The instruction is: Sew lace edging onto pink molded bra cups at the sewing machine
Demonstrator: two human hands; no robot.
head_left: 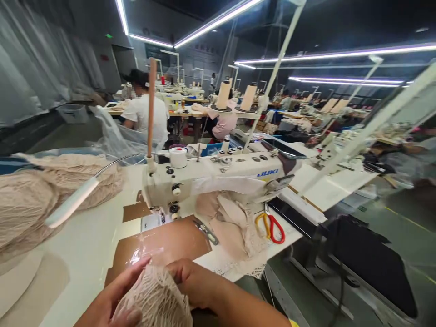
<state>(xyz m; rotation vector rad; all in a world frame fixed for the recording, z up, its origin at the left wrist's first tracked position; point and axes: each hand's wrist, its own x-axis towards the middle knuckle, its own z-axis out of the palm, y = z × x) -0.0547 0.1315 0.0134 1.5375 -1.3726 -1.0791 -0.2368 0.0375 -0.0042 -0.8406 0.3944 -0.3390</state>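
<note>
At the bottom of the view, a gathered piece of beige lace fabric (158, 297) is bunched up between my two hands. My left hand (117, 295) grips its left side, thumb toward me and fingers along the far edge. On the other side, my right hand (192, 279) has its curled fingers closed on the top right edge of the lace. Just beyond lies a brown sheet (166, 243) on the table. The white JUKI sewing machine (218, 177) stands past it, its needle (161, 215) area at the left end.
Thread snips (206, 230), beige fabric pieces (231, 222) and scissors (270, 227) with red and yellow handles lie right of the brown sheet. A lamp (73, 202) on a bent neck hangs over beige lace (30, 200) piled at left. Co-workers (146, 116) sit farther back.
</note>
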